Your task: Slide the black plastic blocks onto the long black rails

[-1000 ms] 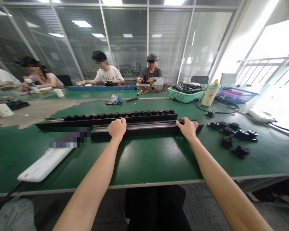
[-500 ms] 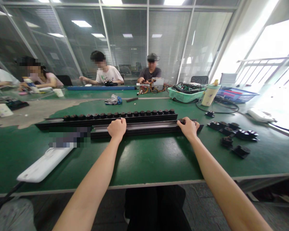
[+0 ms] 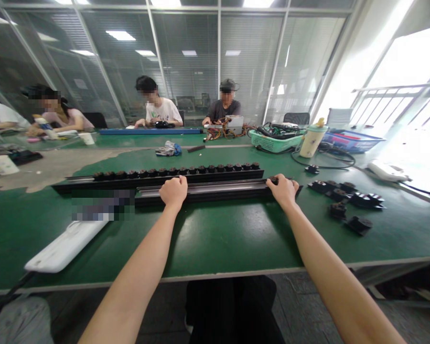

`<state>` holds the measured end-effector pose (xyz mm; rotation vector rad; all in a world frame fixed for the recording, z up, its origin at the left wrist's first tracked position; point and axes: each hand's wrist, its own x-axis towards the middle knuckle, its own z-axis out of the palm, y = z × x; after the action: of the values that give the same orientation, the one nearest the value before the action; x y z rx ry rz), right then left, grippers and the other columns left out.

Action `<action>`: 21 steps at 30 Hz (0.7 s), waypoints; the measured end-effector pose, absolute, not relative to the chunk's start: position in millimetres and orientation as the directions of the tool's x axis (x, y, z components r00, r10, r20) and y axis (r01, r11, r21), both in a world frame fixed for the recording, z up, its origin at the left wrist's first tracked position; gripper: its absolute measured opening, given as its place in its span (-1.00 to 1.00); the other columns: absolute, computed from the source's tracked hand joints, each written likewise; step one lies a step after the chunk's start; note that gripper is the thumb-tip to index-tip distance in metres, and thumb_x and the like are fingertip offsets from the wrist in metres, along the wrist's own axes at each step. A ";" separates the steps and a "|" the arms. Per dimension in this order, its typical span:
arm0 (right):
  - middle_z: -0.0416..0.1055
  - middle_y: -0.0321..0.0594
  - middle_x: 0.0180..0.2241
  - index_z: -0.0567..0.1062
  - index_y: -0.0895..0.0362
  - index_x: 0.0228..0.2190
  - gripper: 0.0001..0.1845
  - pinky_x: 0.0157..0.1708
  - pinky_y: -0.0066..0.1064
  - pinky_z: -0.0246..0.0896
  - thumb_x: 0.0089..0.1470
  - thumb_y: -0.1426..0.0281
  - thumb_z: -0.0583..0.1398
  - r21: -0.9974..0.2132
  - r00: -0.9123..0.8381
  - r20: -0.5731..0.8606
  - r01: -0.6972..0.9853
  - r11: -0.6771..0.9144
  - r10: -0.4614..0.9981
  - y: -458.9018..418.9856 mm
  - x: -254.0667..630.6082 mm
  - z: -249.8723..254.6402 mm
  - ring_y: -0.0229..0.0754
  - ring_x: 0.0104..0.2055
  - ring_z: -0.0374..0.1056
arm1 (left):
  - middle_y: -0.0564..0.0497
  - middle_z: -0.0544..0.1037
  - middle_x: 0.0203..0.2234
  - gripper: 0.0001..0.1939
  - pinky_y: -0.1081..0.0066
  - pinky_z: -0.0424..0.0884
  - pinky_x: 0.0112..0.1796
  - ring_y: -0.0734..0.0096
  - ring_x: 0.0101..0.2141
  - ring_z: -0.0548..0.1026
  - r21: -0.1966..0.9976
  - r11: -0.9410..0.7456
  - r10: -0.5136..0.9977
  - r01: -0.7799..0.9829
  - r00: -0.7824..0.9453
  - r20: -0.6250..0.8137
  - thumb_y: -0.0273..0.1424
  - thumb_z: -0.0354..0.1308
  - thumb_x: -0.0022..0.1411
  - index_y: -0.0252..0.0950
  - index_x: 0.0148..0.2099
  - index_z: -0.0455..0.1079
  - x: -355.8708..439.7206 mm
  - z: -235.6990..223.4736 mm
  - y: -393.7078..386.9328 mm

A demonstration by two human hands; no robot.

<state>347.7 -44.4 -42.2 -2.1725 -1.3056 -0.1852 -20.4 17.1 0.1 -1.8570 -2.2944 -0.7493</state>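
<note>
A long black rail (image 3: 229,187) with a shiny inner channel lies crosswise on the table before me. My left hand (image 3: 174,191) is closed around its left part. Over the right end of the same rail, my right hand (image 3: 285,189) is pinching a small black part (image 3: 274,180), mostly covered by the fingers. Just behind lies a second black rail (image 3: 157,182), topped with a row of several small black parts (image 3: 182,170). More loose black parts (image 3: 359,225) are scattered to the right of my right hand.
A white power strip (image 3: 68,243) with a cord lies front left, partly blurred out. A green basket (image 3: 277,142) of cables, a cream bottle (image 3: 312,140) and a blue basket (image 3: 356,142) stand back right. Several people sit across the green table (image 3: 229,243).
My right hand has shifted slightly right along the front rail. My left hand has stayed in place. Across the table, a person in a white shirt has lowered a hand.
</note>
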 end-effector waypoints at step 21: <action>0.60 0.05 -0.13 0.54 0.15 -0.06 -0.55 0.22 -0.07 -0.15 0.26 0.14 0.05 -0.419 0.557 0.357 0.813 -0.404 0.750 -46.7 350.6 -38.9 0.08 -0.01 0.42 | -0.34 0.69 -0.22 -0.38 0.15 0.49 -0.12 -0.10 -0.14 0.65 0.309 0.132 0.888 0.942 -0.251 0.385 -0.18 -0.20 0.48 -0.37 -0.10 0.68 -20.4 -1.1 17.6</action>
<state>350.6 -46.7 -38.9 -2.2390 -1.2520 -0.1499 -20.4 17.6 -1.1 -1.8531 -2.2804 -0.7584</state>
